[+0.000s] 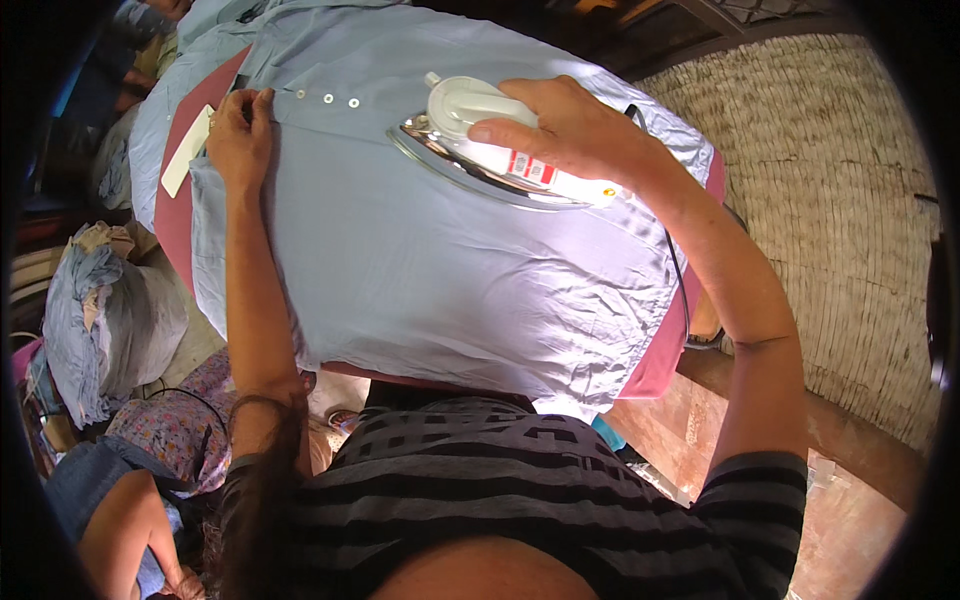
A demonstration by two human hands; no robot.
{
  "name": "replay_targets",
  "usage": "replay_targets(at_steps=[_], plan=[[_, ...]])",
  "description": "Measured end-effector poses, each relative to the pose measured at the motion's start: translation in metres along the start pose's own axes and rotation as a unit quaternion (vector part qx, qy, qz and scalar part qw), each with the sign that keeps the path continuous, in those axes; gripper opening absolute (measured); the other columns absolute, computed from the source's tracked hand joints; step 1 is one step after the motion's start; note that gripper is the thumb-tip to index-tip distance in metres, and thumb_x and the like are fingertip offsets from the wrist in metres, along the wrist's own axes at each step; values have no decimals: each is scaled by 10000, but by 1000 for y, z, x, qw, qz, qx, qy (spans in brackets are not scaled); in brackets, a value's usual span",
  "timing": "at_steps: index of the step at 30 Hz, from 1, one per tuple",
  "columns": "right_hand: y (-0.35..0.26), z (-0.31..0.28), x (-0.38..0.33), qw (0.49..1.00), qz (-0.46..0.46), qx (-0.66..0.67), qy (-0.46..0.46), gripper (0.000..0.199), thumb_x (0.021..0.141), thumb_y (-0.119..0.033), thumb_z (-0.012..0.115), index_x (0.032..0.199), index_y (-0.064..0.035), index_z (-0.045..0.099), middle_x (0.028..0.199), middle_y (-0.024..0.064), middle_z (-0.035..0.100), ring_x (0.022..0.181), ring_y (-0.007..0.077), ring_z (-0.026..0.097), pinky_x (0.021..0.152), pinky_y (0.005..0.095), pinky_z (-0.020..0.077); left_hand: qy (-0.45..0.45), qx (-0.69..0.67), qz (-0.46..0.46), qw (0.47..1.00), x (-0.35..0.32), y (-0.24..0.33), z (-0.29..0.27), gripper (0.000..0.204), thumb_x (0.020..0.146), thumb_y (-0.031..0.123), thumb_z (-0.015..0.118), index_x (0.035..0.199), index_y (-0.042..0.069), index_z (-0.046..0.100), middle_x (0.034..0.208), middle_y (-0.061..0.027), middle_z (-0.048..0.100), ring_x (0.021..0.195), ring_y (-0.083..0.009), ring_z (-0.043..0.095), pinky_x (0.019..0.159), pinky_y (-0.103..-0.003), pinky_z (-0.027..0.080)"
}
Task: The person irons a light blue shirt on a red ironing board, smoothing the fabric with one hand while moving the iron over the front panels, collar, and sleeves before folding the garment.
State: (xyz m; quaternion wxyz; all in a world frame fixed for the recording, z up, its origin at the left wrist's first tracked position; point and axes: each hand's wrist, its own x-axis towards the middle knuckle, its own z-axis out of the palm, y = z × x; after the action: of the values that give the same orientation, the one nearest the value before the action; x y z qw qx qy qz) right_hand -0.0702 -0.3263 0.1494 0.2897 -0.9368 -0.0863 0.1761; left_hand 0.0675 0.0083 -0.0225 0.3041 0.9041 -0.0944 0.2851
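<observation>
A light blue shirt (400,260) lies spread over a board with a dark red cover (652,365). My right hand (580,130) is closed round the handle of a white clothes iron (485,150), whose shiny soleplate is over the shirt and points left. At the shirt's left edge, my left hand (240,140) has its fingers pinched together on the cloth, level with a row of white buttons (328,98). A pale flat strip (187,150) lies on the red cover beside that hand. The fingertips of my left hand are partly hidden.
A black cord (682,285) hangs down the board's right side. Bundled clothes (110,320) stand on the left, and a seated person's arm (135,530) shows at lower left. Another person is partly visible at upper left. A woven mat (820,220) covers the right side.
</observation>
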Motion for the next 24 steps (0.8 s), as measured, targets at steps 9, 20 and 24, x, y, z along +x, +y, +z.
replay_targets(at_steps=[9,20,24], plan=[[63,-6,-97,999,11,10,51,529,915,-514,640,1012,5,672,741,166,669,650,253,646,622,370,502,-25,-24,-24,999,3,-18,-3,357,915,416,677,925,59,694,862,-83,672,808,-240,626,742,-351,480],[36,17,-77,983,68,53,163,406,965,-390,635,978,15,666,674,134,627,559,176,573,548,335,446,-11,-50,-25,998,1,-6,-4,264,880,342,724,910,81,710,847,-68,683,794,-231,640,733,-335,493],[30,20,-75,968,150,101,175,509,954,-471,606,1009,31,663,797,231,678,719,338,678,690,425,516,-13,-18,126,992,-3,57,-4,228,866,296,698,1040,149,711,1086,-38,666,1081,-280,587,907,-483,389]])
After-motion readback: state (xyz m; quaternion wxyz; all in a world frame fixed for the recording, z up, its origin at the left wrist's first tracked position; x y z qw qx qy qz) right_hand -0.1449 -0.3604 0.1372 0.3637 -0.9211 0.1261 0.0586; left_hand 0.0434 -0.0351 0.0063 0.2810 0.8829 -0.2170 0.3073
